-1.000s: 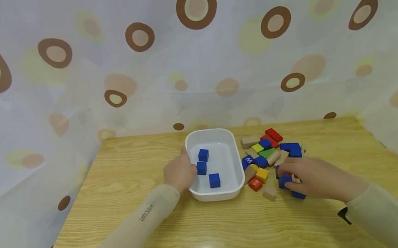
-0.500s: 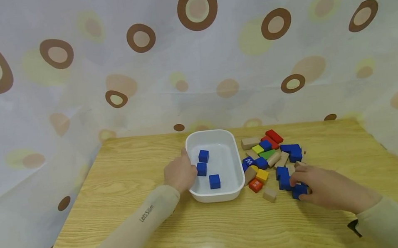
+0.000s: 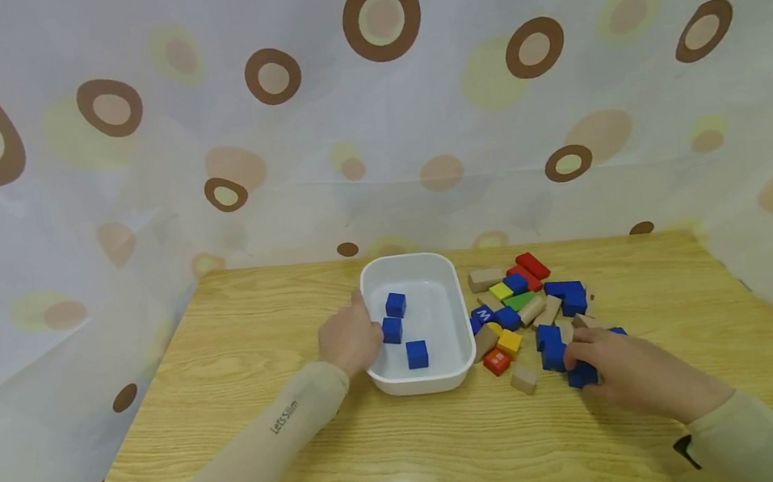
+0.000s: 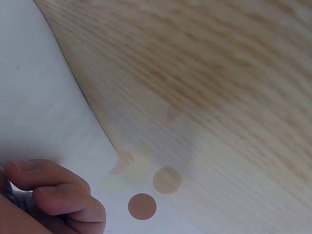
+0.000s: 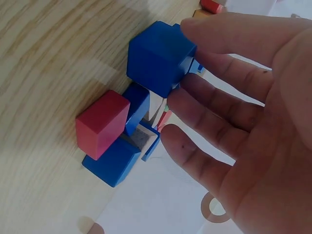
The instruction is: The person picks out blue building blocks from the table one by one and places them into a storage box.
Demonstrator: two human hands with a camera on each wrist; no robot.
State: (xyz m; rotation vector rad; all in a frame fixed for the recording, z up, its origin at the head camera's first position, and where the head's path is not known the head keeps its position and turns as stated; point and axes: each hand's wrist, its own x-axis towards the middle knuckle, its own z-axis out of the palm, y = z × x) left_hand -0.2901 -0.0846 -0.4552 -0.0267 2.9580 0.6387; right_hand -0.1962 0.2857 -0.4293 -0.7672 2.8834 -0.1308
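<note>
My left hand grips the left rim of a white plastic tub, its fingers curled at the edge in the left wrist view. Three blue cubes lie inside the tub. To the right, my right hand is low over the pile of toy blocks. Its thumb and slightly bent fingers are spread around a blue cube, fingertips right at its edges. A red block and another blue block sit close by in the right wrist view.
Between tub and right hand lie mixed blocks: a green one, a yellow one, a red one and plain wooden ones. A blue piece lies farther back. A patterned cloth hangs behind the wooden table.
My right hand has moved slightly right and toward me, from one blue block to the nearer blue cube. A blue piece now shows beyond it. The left hand stays on the tub.
</note>
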